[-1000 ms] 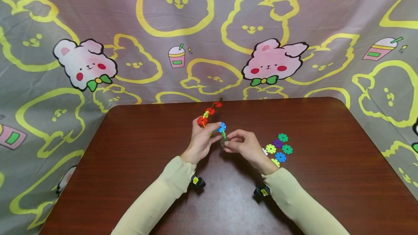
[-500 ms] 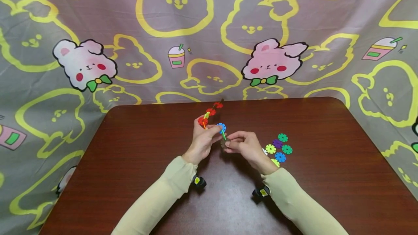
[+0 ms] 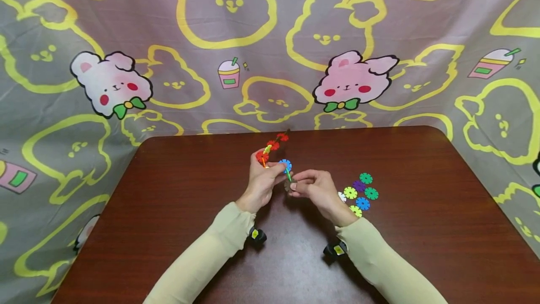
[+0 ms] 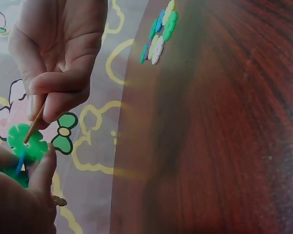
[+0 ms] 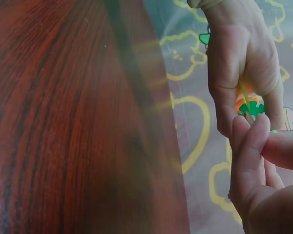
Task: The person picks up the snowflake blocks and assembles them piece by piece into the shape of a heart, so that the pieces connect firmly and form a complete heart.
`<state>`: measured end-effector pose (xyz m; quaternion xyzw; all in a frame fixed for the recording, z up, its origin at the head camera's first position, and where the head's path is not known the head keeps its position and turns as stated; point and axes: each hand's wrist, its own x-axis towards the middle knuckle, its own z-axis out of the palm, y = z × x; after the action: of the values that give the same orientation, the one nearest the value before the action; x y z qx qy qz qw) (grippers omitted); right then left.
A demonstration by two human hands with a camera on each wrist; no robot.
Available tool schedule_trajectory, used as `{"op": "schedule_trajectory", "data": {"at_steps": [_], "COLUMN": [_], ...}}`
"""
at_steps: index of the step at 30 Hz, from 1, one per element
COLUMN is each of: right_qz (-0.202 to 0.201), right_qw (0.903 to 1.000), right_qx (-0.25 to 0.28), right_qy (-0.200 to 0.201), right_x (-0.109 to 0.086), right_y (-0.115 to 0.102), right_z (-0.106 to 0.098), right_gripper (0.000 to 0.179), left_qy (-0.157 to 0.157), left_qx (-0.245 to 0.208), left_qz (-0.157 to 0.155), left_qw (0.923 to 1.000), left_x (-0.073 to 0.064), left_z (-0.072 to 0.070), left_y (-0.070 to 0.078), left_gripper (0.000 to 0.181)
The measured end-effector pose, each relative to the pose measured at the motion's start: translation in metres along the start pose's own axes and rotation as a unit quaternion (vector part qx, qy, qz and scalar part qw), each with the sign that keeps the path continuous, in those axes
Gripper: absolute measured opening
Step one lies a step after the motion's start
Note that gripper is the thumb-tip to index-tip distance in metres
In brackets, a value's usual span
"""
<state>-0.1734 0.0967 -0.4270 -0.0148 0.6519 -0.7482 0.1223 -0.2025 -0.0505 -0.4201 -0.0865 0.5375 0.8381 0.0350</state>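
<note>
My left hand (image 3: 260, 184) holds a chain of notched plastic snowflake discs just above the table. Red discs (image 3: 262, 156) and a small yellow one reach away past its fingers, and a blue disc (image 3: 285, 165) shows at its thumb. A green disc (image 4: 31, 146) joins onto the blue one and stands out toward the other hand. Between the thumb and fingers of my right hand (image 3: 317, 189) is a brown disc (image 3: 288, 186), pinched edge-on with its rim right at the green disc's notches. Fingers hide part of the chain in both wrist views.
Loose snowflake discs lie in a cluster by the right forearm, among them a purple disc (image 3: 359, 186), a blue disc (image 3: 363, 203) and a white disc (image 3: 342, 196). A cartoon-print cloth (image 3: 270, 36) hangs behind the brown table (image 3: 181, 229).
The left hand and its chain have tilted and shifted very slightly to the right. The right hand keeps its pinch on the brown disc, which shows a little more of its face.
</note>
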Motion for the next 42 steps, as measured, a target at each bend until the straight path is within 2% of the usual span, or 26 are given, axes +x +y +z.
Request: {"op": "schedule_trajectory", "data": {"at_steps": [10, 15, 21, 29, 33, 35, 37, 42], "right_qz": [0.029, 0.028, 0.025, 0.027, 0.019, 0.007, -0.011, -0.067], "right_qw": [0.9995, 0.9995, 0.9993, 0.9948, 0.9886, 0.98, 0.9638, 0.9033], "right_qx": [0.005, 0.002, 0.004, -0.067, -0.123, -0.178, -0.252, -0.414], "right_qy": [-0.014, -0.015, -0.029, -0.072, -0.085, -0.089, -0.087, -0.089], "right_x": [0.004, 0.007, 0.009, 0.01, 0.01, 0.01, 0.009, 0.008], "right_y": [-0.003, -0.003, -0.001, -0.007, -0.01, -0.011, -0.013, -0.016], "right_z": [0.0, -0.002, -0.005, -0.019, -0.033, -0.043, -0.054, -0.083], "right_gripper": [0.029, 0.029, 0.026, 0.033, 0.035, 0.032, 0.028, 0.023], "left_qy": [0.002, -0.001, 0.005, 0.002, 0.01, 0.013, 0.013, 0.011], "left_qx": [0.007, 0.011, 0.002, -0.023, -0.003, 0.009, 0.013, 0.023], "left_qz": [0.0, 0.004, -0.01, -0.021, -0.025, -0.028, -0.034, -0.046], "left_qw": [1.0, 0.9999, 0.9999, 0.9995, 0.9996, 0.9995, 0.9992, 0.9986], "left_x": [0.0, -0.001, 0.0, 0.003, 0.002, 0.002, 0.001, 0.0], "left_z": [-0.003, -0.004, -0.007, -0.012, -0.015, -0.017, -0.02, -0.024], "left_y": [-0.002, -0.003, -0.005, -0.006, -0.007, -0.007, -0.007, -0.008], "left_gripper": [0.07, 0.07, 0.069, 0.073, 0.074, 0.074, 0.074, 0.073]}}
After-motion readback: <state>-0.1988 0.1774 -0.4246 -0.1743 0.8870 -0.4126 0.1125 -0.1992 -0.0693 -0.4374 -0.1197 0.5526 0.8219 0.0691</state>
